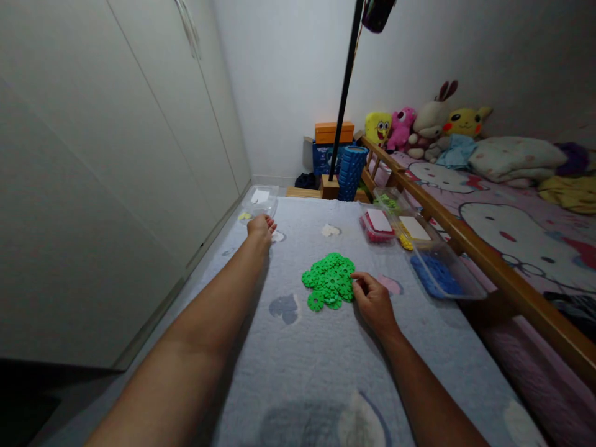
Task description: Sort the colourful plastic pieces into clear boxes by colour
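Observation:
A heap of green notched plastic discs (329, 279) lies on the cloth-covered table. At the heap's right edge is my right hand (373, 302), its curled fingertips touching the outer discs. Whether a disc is pinched there, I cannot tell. My left hand (261, 227) reaches out to the far left with its fingers curled in. What it holds, if anything, is hidden. Just beyond that hand stands a clear plastic box (270, 192) with a white card (260, 197) in or on it.
Along the right side stand clear boxes of red pieces (379, 236), yellow pieces (406, 241), blue pieces (435, 276) and light green pieces (387, 202). A wooden bed rail (437, 217) borders them. A black pole (345, 93) rises behind the table; a white cabinet (139, 186) stands left.

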The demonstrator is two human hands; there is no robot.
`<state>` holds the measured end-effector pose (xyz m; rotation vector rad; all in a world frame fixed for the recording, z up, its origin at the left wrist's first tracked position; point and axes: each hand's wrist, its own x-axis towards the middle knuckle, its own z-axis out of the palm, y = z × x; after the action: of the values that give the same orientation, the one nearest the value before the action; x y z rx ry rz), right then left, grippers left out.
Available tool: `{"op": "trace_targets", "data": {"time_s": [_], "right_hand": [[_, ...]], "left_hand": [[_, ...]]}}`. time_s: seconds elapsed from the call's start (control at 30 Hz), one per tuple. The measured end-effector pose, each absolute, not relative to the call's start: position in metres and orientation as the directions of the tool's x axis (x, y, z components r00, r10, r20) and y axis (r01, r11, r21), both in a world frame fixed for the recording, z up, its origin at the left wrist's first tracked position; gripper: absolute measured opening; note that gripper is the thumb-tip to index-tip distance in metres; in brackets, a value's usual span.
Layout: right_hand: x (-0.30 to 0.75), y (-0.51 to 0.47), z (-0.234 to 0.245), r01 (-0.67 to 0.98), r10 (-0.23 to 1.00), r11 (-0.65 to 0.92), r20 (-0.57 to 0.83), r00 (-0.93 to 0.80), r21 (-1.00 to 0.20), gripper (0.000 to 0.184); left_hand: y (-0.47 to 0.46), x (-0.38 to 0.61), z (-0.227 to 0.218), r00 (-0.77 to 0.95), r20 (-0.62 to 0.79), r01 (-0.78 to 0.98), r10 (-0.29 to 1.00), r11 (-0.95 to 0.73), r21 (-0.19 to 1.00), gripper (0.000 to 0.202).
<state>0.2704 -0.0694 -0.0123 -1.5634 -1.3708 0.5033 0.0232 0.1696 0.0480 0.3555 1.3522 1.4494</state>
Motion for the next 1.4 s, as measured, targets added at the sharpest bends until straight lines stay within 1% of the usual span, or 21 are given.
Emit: {"op": "trace_targets", "data": {"time_s": [0.07, 0.13, 0.17, 0.2, 0.27, 0.37, 0.43, 0.53, 0.6, 0.7, 0.83, 0.93, 1.0, 1.07, 1.13, 1.2, 1.27, 1.33, 1.4], "right_hand": [[0.276, -0.070, -0.007, 0.598, 0.894, 0.138, 0.359, 0.268, -0.790, 0.029], [0.288, -0.072, 0.003, 0.710, 0.842, 0.159, 0.470, 0.265, -0.686, 0.028], [0.297, -0.073, 0.008, 0.772, 0.806, 0.143, 0.525, 0.272, -0.619, 0.028], [0.308, -0.075, 0.013, 0.832, 0.768, 0.093, 0.571, 0.290, -0.547, 0.029], [0.331, -0.079, 0.022, 0.890, 0.680, -0.095, 0.624, 0.385, -0.445, 0.029], [0.362, -0.088, 0.027, 0.833, 0.588, -0.409, 0.591, 0.553, -0.372, 0.034], [0.376, -0.093, 0.025, 0.776, 0.580, -0.537, 0.523, 0.624, -0.331, 0.038], [0.389, -0.097, 0.020, 0.743, 0.607, -0.611, 0.442, 0.661, -0.273, 0.040], [0.393, -0.097, 0.019, 0.735, 0.609, -0.626, 0.425, 0.670, -0.261, 0.038], [0.395, -0.097, 0.019, 0.731, 0.591, -0.625, 0.446, 0.672, -0.273, 0.036], [0.388, -0.097, 0.023, 0.782, 0.608, -0.562, 0.505, 0.612, -0.270, 0.033], [0.367, -0.096, 0.027, 0.840, 0.675, -0.496, 0.511, 0.533, -0.221, 0.028], [0.344, -0.094, 0.028, 0.882, 0.743, -0.440, 0.485, 0.462, -0.167, 0.025], [0.317, -0.093, 0.028, 0.925, 0.810, -0.362, 0.454, 0.372, -0.113, 0.020], [0.291, -0.094, 0.029, 0.958, 0.846, -0.270, 0.451, 0.284, -0.097, 0.016], [0.273, -0.095, 0.031, 0.976, 0.858, -0.182, 0.466, 0.216, -0.118, 0.013], [0.267, -0.096, 0.034, 0.979, 0.853, -0.111, 0.490, 0.183, -0.171, 0.014], [0.276, -0.094, 0.036, 0.963, 0.825, -0.098, 0.520, 0.219, -0.250, 0.019], [0.298, -0.090, 0.036, 0.926, 0.774, -0.140, 0.545, 0.323, -0.351, 0.021]], "left_hand": [[0.145, 0.039, 0.050, -0.329, -0.404, -0.459, 0.854, 0.229, 0.858, 0.021], [0.115, 0.054, 0.050, -0.272, -0.380, -0.439, 0.884, 0.238, 0.867, 0.026], [0.099, 0.061, 0.049, -0.226, -0.364, -0.418, 0.904, 0.248, 0.874, 0.029], [0.082, 0.068, 0.049, -0.136, -0.313, -0.353, 0.940, 0.249, 0.902, 0.030], [0.049, 0.077, 0.047, 0.047, -0.236, -0.240, 0.971, 0.240, 0.941, 0.030], [0.004, 0.085, 0.043, 0.240, -0.159, -0.147, 0.958, 0.198, 0.969, 0.031], [-0.018, 0.087, 0.039, 0.347, -0.133, -0.128, 0.928, 0.188, 0.974, 0.028], [-0.040, 0.088, 0.030, 0.412, -0.123, -0.089, 0.903, 0.174, 0.981, 0.025], [-0.048, 0.088, 0.024, 0.410, -0.115, -0.054, 0.905, 0.150, 0.987, 0.023], [-0.055, 0.088, 0.016, 0.386, -0.098, -0.015, 0.917, 0.113, 0.994, 0.021], [-0.061, 0.089, 0.012, 0.375, -0.078, 0.006, 0.924, 0.081, 0.997, 0.021], [-0.066, 0.092, 0.012, 0.395, -0.056, 0.017, 0.917, 0.053, 0.998, 0.018], [-0.068, 0.094, 0.013, 0.416, -0.053, 0.023, 0.908, 0.048, 0.999, 0.016], [-0.071, 0.097, 0.014, 0.436, -0.059, 0.026, 0.898, 0.053, 0.998, 0.015], [-0.072, 0.101, 0.016, 0.457, -0.062, 0.026, 0.887, 0.057, 0.998, 0.016], [-0.073, 0.104, 0.017, 0.477, -0.057, 0.025, 0.877, 0.051, 0.998, 0.018], [-0.074, 0.106, 0.018, 0.477, -0.039, 0.047, 0.878, 0.019, 0.999, 0.018], [-0.075, 0.107, 0.018, 0.450, 0.016, 0.110, 0.893, -0.073, 0.991, 0.019], [-0.076, 0.106, 0.018, 0.428, 0.128, 0.208, 0.895, -0.235, 0.949, 0.022]]}}
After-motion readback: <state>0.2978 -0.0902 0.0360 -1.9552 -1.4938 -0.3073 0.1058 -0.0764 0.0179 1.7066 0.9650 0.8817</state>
